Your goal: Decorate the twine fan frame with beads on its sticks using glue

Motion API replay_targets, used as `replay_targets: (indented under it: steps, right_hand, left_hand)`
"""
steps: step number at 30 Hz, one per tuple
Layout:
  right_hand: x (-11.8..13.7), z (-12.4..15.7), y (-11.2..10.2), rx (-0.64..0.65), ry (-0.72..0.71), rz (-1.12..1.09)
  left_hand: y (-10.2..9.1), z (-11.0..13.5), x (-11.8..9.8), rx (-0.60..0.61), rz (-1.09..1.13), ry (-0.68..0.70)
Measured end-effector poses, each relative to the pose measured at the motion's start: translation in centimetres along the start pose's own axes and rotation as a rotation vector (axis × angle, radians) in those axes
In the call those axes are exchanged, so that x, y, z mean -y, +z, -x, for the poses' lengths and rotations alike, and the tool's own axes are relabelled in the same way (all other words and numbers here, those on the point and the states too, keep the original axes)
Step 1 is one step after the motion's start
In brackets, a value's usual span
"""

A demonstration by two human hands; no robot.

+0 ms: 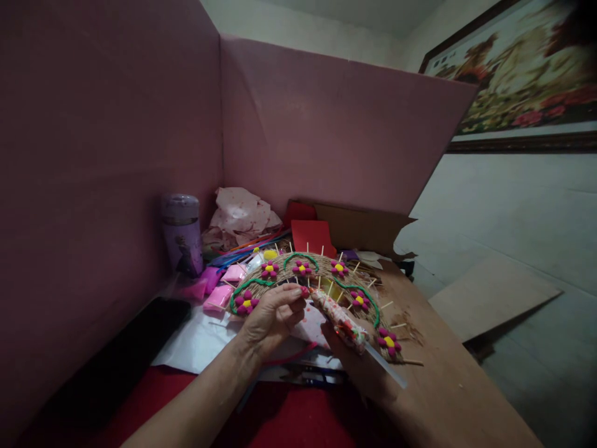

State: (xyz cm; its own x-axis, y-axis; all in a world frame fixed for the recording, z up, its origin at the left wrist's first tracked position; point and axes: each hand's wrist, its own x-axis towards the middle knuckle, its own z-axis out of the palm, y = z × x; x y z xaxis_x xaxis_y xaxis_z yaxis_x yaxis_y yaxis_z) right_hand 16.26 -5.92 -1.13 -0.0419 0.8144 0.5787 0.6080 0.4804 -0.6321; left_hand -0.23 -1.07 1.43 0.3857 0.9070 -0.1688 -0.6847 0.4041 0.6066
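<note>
My left hand (276, 314) pinches a small dark red piece (305, 291) between thumb and fingertips; its exact kind is too small to make out. Close beside it is the tip of a glue gun (342, 320) wrapped in flowered cloth, a translucent glue stick (386, 367) poking out of its back end. My right hand (357, 364) grips the glue gun from below, in shadow, its fingers mostly hidden. Behind both hands stands a woven twine arch (291, 267) with short wooden sticks along its edge, green wavy strips and several magenta flowers (360, 300) with yellow centres.
A purple tumbler (181, 233) stands at left, near pink packets (218, 297). Crumpled dotted cloth (242, 211), pipe cleaners (252, 242) and red card (311, 238) lie at the back. Pliers or scissors (312, 375) rest in front on white sheeting (196, 339). Pink panels (326, 137) enclose the table.
</note>
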Motion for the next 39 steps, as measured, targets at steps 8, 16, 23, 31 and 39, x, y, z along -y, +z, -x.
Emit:
replay_targets:
  steps: [8, 16, 23, 31, 39]
  right_hand:
    - [0.0, -0.1, -0.7, 0.229, 0.411, -0.393]
    - [-0.9, -0.3, -0.6, 0.418, 0.465, -0.748]
    - [-0.9, -0.1, -0.5, 0.451, 0.488, -0.846]
    - [-1.1, -0.2, -0.3, 0.488, 0.500, -0.959]
    - [-1.1, -0.4, -0.3, 0.524, 0.495, -1.049]
  left_hand:
    - [-0.2, -0.1, 0.0, 0.048, -0.069, -0.007]
    - [-0.3, -0.1, 0.1, 0.104, -0.078, -0.010]
    - [-0.3, -0.1, 0.2, 0.109, -0.071, -0.031]
    - [-0.1, 0.0, 0.2, 0.136, -0.055, -0.046]
    - [-0.1, 0.1, 0.2, 0.165, -0.044, -0.052]
